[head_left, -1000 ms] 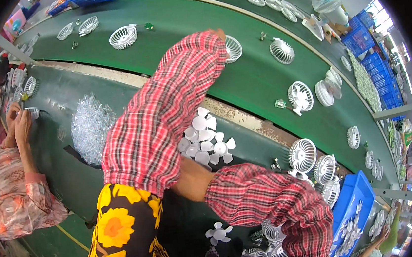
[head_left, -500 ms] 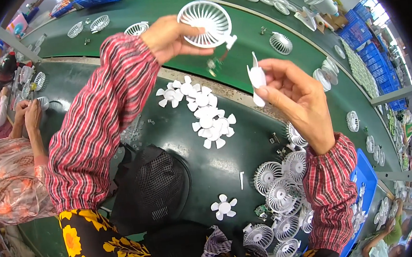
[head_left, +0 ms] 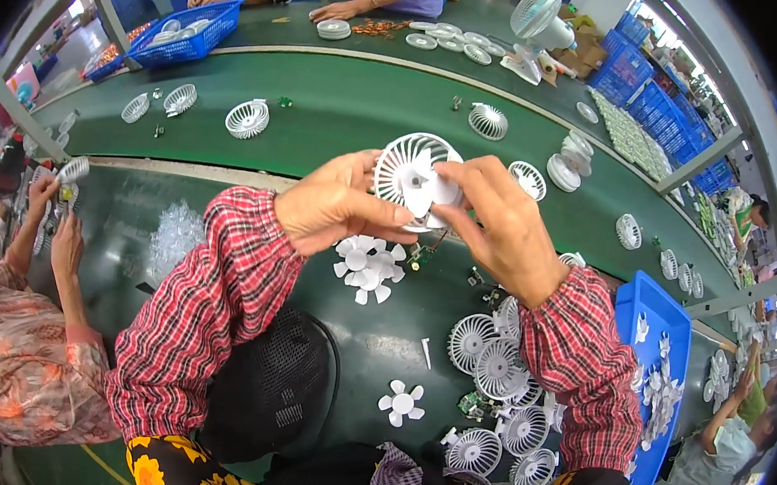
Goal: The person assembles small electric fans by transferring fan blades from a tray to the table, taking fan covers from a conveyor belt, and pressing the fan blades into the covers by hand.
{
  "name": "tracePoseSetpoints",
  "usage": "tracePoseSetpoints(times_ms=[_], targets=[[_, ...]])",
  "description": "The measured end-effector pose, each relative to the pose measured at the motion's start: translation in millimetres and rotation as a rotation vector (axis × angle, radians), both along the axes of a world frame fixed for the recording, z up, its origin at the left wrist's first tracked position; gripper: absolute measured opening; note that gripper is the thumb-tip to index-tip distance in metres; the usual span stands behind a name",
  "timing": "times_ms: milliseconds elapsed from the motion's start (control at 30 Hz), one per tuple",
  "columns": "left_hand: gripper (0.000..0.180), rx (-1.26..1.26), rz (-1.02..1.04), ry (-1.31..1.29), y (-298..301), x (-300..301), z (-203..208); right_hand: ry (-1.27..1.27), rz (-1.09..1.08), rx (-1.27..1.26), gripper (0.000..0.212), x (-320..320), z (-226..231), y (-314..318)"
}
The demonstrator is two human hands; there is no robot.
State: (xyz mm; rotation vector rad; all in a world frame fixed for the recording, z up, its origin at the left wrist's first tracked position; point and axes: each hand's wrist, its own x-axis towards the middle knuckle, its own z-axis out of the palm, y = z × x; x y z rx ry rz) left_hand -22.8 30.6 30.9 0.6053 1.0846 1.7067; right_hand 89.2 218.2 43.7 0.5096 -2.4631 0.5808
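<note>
My left hand (head_left: 336,203) grips a round white slatted fan housing (head_left: 388,170) by its left side, tilted up off the table. Fingers and thumb of my right hand (head_left: 502,222) pinch a white fan blade (head_left: 418,193), which lies inside the housing's opening. Whether the blade is seated on the shaft I cannot tell. A small green circuit board (head_left: 420,256) dangles below the housing. Under my hands, a pile of white fan blades (head_left: 370,270) lies on the dark green table, and a single fan blade (head_left: 401,402) lies nearer me.
Several slatted housings (head_left: 499,369) with circuit boards are heaped by my right forearm, beside a blue tray (head_left: 626,308) of blades. A black mesh-backed object (head_left: 276,384) lies near my left arm. Beyond runs a green conveyor (head_left: 336,88) carrying housings. A co-worker (head_left: 34,351) works at left.
My left hand has brought the housing down and nearer, and my right hand has moved left, putting the blade into its opening. The view has shifted, showing more of the far side.
</note>
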Motion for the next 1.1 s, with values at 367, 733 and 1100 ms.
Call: tracePoseSetpoints(times_ms=[367,733,1100], targets=[[0.042,-0.065,0.084,0.179,17,14,0,0.104,-0.056,0.186,0.029,-2,-7,-3],[0.038,-0.111,0.628,0.828,44,-5,-5,0.212,-0.06,0.051,0.04,-27,-6,0],[0.032,-0.064,0.406,0.727,32,16,-10,-0.246,0.081,-0.499,0.051,-25,-18,30]])
